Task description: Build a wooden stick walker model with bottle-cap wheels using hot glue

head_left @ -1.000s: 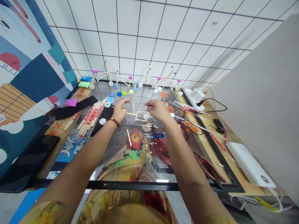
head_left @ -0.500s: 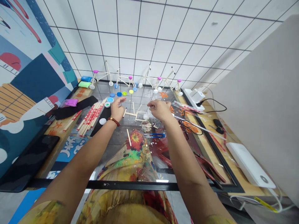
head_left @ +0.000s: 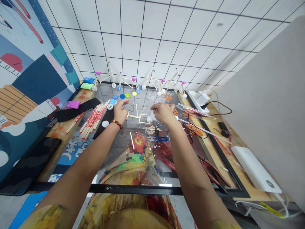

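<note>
A small frame of thin wooden sticks (head_left: 138,116) with a white round cap on it (head_left: 149,119) stands on the glass table (head_left: 119,140) between my hands. My left hand (head_left: 120,111), with a red bead bracelet on its wrist, pinches a short stick at the frame's left end. My right hand (head_left: 163,113) is curled, fingertips pinched at the frame's right end by the white cap. A loose stick (head_left: 132,140) lies on the glass nearer me.
Several finished stick models with pink tops (head_left: 133,83) line the tiled wall. Coloured caps (head_left: 124,95) and a bundle of chopsticks (head_left: 92,119) lie left. Blue-handled snips (head_left: 158,138), red pliers (head_left: 212,173), a power strip (head_left: 199,98) and a white box (head_left: 254,170) lie right.
My left hand has shifted slightly left and closed on a short stick at the frame's end. My right hand has barely moved.
</note>
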